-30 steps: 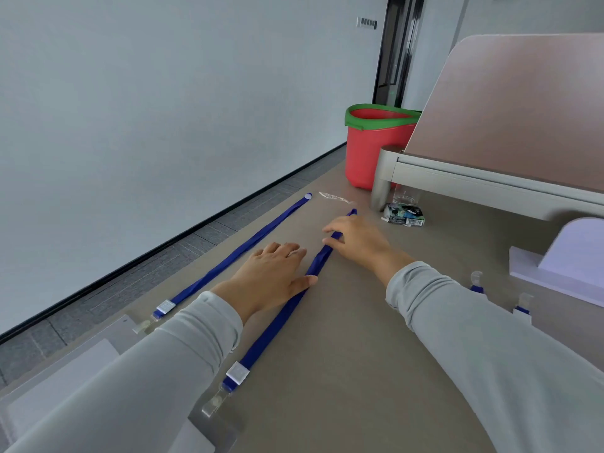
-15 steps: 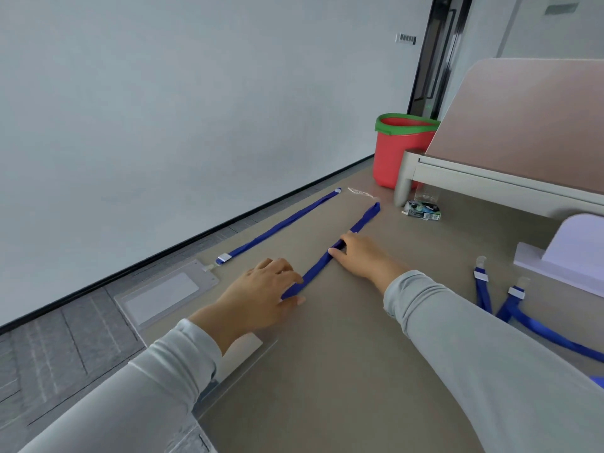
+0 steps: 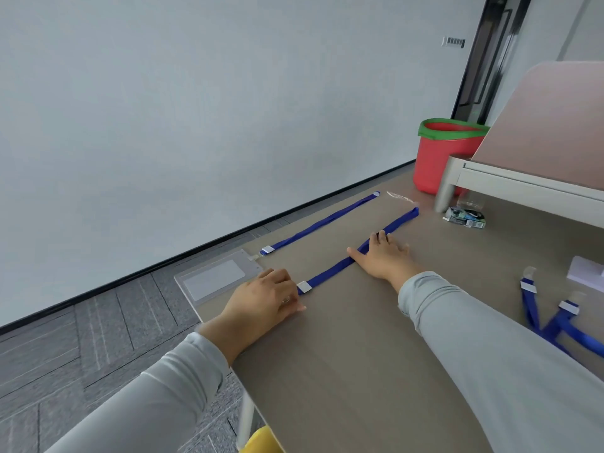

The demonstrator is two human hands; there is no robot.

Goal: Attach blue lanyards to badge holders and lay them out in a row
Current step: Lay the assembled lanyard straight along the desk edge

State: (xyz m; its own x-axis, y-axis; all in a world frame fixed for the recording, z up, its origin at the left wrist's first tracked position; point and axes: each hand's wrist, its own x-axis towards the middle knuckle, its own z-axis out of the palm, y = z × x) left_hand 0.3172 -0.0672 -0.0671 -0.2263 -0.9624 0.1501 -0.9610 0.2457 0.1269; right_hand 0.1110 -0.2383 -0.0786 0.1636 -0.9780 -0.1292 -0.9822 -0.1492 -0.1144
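Two blue lanyards lie side by side on the brown table [image 3: 359,354]. The far lanyard [image 3: 322,222] is stretched straight, and its clear badge holder [image 3: 214,278] overhangs the table's left edge. The near lanyard [image 3: 328,273] runs from its loop by the plastic scrap to a white end tag. My left hand [image 3: 264,302] rests with curled fingers right at that tag end and hides the clip and the holder beneath it. Palm down with fingers spread, my right hand [image 3: 384,256] lies flat across the middle of the same strap.
Loose blue lanyards [image 3: 555,325] with clear clips lie at the right. A red bucket [image 3: 438,158], a desk partition [image 3: 539,132], a small packet [image 3: 465,218], a plastic scrap [image 3: 400,197] and a white object [image 3: 586,273] sit at the back and right. The table edge is beside my left wrist.
My left hand slid back along the near lanyard to its tag end, and the strap now lies straighter. The right hand stays pressed on the strap's middle. The view swung left.
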